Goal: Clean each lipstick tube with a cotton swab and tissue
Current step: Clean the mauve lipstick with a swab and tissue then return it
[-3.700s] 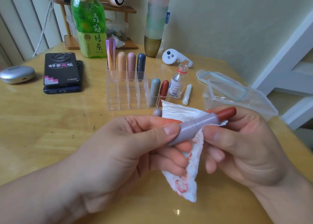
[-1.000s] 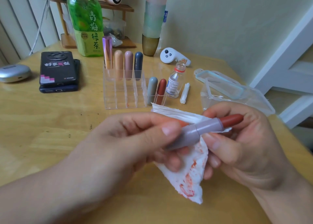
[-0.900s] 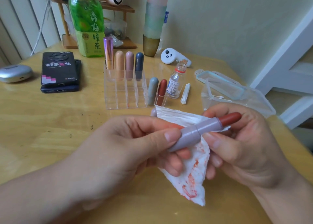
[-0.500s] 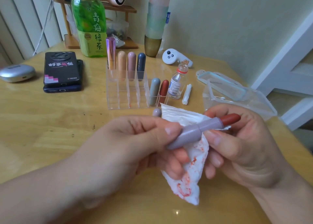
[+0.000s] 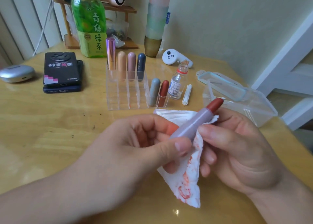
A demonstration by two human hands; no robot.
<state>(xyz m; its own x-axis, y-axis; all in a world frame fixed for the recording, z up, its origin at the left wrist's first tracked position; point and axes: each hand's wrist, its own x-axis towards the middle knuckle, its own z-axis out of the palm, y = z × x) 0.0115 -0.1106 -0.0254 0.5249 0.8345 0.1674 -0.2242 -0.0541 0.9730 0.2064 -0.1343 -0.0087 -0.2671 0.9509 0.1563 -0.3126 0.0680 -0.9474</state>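
While the left hand [image 5: 135,149] pinches the lilac lipstick tube [image 5: 194,124] near its base, the right hand [image 5: 237,149] curls its fingers [image 5: 209,157] round the stained tissue [image 5: 186,181], pressing it to the barrel above the worktop [image 5: 50,130]; the red tip points to 1 o'clock; best, I judge, to twist the tube inside a clean fold, wiping clear of the bullet; its organiser [image 5: 128,95] stands at 11 o'clock.

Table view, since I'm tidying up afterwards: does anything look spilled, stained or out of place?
The tissue behind the held lipstick is smeared red. A small red smudge sits in a front compartment of the clear organizer. Dark specks dot the table. The small bottle beside the organizer looks uncapped.
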